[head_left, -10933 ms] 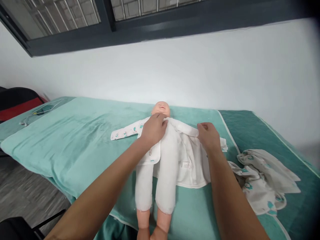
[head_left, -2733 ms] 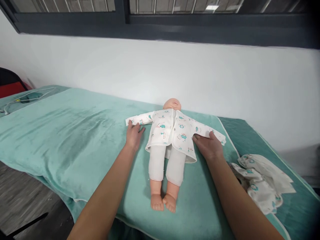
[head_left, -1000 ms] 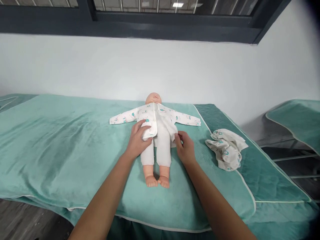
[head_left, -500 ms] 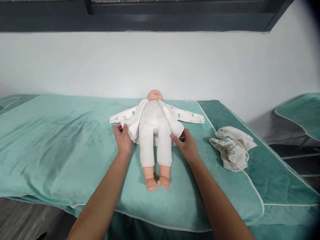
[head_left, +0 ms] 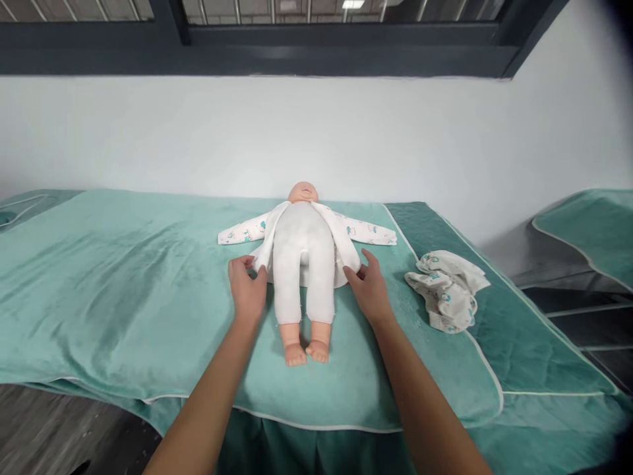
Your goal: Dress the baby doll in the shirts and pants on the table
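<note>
A baby doll with a white cloth body lies on its back, its bare feet pointing toward me. It wears a white baby shirt with a small print on the sleeves; both sleeves stretch out sideways and the front is open. At the lower corner of the left flap, my left hand pinches the cloth between thumb and fingers. My right hand grips the lower corner of the other flap, thumb on the near side. The shirt's back panel shows partly between and beside the doll's legs.
A crumpled printed white garment lies to the right of the doll. Everything rests on a green padded bed cover against a white wall. A dark window frame runs above. Another green-covered surface stands at far right.
Both flaps have been drawn slightly inward, closer to the doll's body, with my hands still at their corners. The camera view has tilted up a little, showing more window.
</note>
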`<state>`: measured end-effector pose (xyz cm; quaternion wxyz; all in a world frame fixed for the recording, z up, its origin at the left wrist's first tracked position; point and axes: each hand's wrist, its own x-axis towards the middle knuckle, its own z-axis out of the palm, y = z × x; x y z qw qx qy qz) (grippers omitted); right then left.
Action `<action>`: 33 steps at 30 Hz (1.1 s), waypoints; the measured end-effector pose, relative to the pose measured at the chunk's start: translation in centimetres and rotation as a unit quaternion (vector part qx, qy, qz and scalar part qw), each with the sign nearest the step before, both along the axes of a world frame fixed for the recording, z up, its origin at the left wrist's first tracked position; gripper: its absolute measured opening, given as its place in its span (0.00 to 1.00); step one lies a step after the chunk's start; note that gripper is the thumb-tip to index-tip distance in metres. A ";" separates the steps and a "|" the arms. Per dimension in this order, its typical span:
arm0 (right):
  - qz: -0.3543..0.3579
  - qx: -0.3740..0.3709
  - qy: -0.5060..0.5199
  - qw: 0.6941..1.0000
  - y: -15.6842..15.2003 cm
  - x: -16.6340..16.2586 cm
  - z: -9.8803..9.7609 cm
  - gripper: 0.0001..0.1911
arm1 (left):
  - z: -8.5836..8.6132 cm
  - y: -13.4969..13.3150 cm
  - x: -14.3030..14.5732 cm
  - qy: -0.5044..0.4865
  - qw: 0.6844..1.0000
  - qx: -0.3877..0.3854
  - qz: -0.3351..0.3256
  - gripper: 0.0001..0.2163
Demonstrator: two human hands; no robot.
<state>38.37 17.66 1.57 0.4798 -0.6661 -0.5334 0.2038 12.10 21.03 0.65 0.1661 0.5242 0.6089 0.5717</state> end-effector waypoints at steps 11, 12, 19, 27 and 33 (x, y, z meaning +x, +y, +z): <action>0.021 -0.006 -0.051 0.998 -0.8 -0.4 1.0 0.34 | 0.7 -1.2 0.2 0.041 0.998 -0.043 -0.034 0.21; 0.018 -0.003 -0.043 0.999 -0.9 -0.4 1.1 0.34 | 0.7 -1.4 0.1 0.029 0.998 -0.036 -0.037 0.21; -0.067 -0.012 -0.058 0.996 -1.6 -0.7 1.0 0.35 | 0.2 -1.9 -0.3 0.032 0.997 -0.049 -0.056 0.24; -0.050 0.030 -0.062 0.996 -3.9 0.2 1.2 0.26 | -0.1 -1.5 -0.6 0.049 0.997 -0.046 -0.042 0.19; -0.111 0.052 -0.354 0.927 -7.1 7.1 3.9 0.19 | 0.1 -2.2 -0.4 0.019 0.997 -0.021 -0.075 0.11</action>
